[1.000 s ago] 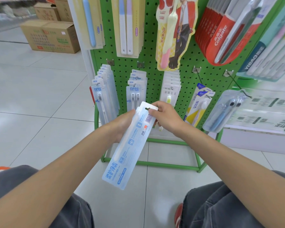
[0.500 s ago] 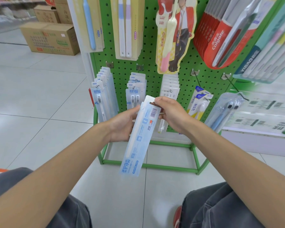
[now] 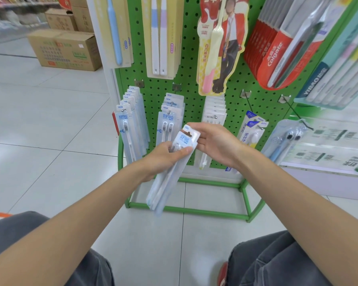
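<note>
the left hand (image 3: pixel 163 159) grips the pack (image 3: pixel 167 182) near its top, thumb across the front; the right hand (image 3: pixel 217 143) pinches the top edge, in front of the pegboard (image 3: pixel 194 83). likely the hanging step: next, its hole must meet the hook (image 3: pixel 169 111) of matching packs. right fingertips are hidden; the pack's lower end blurs.

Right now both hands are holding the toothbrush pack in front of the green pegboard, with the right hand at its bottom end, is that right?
Not quite. The head view shows the right hand holding the toothbrush pack at its top end, by the hang hole, not at the bottom. The rest stands: the left hand grips the pack too, further down, in front of the green pegboard.
</note>
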Tool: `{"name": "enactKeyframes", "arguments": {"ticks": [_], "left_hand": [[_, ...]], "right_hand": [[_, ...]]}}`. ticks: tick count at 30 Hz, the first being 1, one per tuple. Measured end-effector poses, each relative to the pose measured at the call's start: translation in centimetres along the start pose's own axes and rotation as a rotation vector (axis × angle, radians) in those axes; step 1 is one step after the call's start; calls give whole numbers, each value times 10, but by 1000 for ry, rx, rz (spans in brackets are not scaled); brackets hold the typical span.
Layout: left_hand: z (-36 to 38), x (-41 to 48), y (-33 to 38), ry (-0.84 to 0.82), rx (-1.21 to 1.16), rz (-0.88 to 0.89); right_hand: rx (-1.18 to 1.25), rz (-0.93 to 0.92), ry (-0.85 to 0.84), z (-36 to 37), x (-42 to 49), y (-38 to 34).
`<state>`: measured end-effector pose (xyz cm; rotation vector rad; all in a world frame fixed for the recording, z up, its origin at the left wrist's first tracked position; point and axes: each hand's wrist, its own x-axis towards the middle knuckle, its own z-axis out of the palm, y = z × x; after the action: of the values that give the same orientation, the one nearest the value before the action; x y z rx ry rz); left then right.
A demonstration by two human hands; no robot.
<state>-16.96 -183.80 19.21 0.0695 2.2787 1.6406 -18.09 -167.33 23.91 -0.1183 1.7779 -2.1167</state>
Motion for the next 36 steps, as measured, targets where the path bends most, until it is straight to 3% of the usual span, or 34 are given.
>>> {"name": "enactKeyframes", "arguments": {"ticks": [3,5,11,16,21,36], "left_hand": [[1,3,-1,135,-2,92],[-2,2,4,161,-15,104],[-24,5,22,425,-17,128],[-24,12,28,369,-14,184],[-20,23,29,341,-38,207],[-28,49,13,401,29,208]], "right_hand": [[-557,-124,188,4,-1,-1],[-753,-233,303,5,-1,-6],[-941,-445,437,2,4,-19],[-1086,-550,557,4,15,-20],[-1160,-515,609,9,33,-13],[-1039,-400,410,21,78,-15]]}}
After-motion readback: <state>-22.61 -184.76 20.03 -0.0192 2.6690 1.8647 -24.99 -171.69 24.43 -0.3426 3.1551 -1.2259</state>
